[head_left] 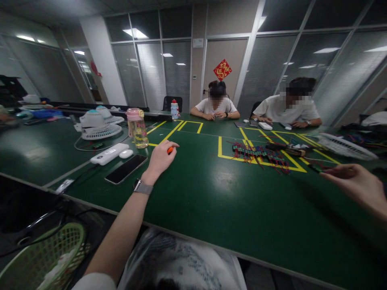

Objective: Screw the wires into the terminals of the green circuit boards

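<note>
My left hand [161, 156] rests on the green table, its fingers curled round a small orange object [170, 150]. Most of that object is hidden in the palm, so its kind cannot be made out. At the right edge, my right hand [358, 181] pinches a small green circuit board [315, 167] between thumb and fingers, held over the table. Left of it lies a row of small circuit boards [256, 152] with red and blue wires, partly inside a yellow tape outline [219, 149].
A phone [126, 169], a white power bank [109, 154], a white earbud case [126, 153] and a pink-lidded bottle [137, 129] stand by my left arm. White fans [101, 131] lie beyond; another fan part [344, 146] is at right. Two people [215, 105] sit opposite. A green basket [72, 233] is below.
</note>
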A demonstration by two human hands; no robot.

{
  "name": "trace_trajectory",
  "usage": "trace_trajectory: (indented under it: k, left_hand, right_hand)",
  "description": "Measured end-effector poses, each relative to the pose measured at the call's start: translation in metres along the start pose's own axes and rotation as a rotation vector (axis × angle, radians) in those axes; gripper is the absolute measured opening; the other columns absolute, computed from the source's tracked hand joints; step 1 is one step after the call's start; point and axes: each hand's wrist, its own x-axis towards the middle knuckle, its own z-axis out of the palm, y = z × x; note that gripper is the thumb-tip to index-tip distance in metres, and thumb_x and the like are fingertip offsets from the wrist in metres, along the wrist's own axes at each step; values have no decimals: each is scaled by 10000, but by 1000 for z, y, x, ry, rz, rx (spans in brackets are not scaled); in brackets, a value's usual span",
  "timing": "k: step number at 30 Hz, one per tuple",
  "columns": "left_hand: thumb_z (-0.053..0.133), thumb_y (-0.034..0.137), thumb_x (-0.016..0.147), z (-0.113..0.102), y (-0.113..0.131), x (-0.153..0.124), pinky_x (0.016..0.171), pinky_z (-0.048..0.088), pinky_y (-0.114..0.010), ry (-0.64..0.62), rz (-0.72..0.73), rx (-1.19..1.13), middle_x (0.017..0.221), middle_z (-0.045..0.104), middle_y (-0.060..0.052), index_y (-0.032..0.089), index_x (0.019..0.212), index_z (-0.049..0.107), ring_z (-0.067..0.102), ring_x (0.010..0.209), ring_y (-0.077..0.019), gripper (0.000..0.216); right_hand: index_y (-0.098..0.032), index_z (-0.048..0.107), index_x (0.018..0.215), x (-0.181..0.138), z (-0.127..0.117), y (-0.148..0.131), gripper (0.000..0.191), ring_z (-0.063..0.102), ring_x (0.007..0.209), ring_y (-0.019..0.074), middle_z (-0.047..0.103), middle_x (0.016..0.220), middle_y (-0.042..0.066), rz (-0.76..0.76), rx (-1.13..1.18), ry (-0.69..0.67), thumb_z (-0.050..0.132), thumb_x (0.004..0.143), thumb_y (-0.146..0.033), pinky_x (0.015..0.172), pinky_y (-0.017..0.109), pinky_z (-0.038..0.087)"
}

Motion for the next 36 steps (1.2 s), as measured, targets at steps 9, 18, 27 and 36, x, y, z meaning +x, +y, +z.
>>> trace_trajectory:
  k: [9, 18, 27, 36]
  left_hand:
    - [438, 229, 853, 0, -1, -1, 827, 472, -327, -25, -7, 1, 932, 654, -44, 193, 942, 661, 609, 844, -175, 243]
    - [449, 221, 850, 1, -1, -2, 832, 479, -324, -31, -4, 14, 929, 652, -40, 196, 934, 662, 607, 832, -169, 230]
    - [451, 212, 847, 2, -2, -1, 836, 474, -319, -30, -1, 17, 922, 651, -39, 192, 929, 662, 608, 837, -169, 228]
    - [457, 213, 845, 2, -3, -2, 825, 478, -318, -23, -1, 17, 918, 649, -36, 198, 930, 663, 606, 825, -169, 224]
  right_hand:
    - [-208, 536, 555, 79, 65, 24, 135, 592, 688, 293, 642, 614, 102, 107, -194, -34, 630, 534, -302, 645, 354, 399]
    - [-185, 610, 573, 85, 104, 47, 160, 579, 613, 258, 675, 644, 109, -13, -188, -46, 594, 520, -335, 632, 345, 397]
    - [-106, 688, 965, 75, 110, 34, 387, 618, 971, 296, 707, 952, 151, 68, -266, -76, 561, 673, -326, 807, 339, 425]
    - [-107, 703, 1048, 75, 118, 25, 392, 643, 900, 291, 709, 955, 150, 35, -289, -67, 465, 781, -269, 714, 328, 466]
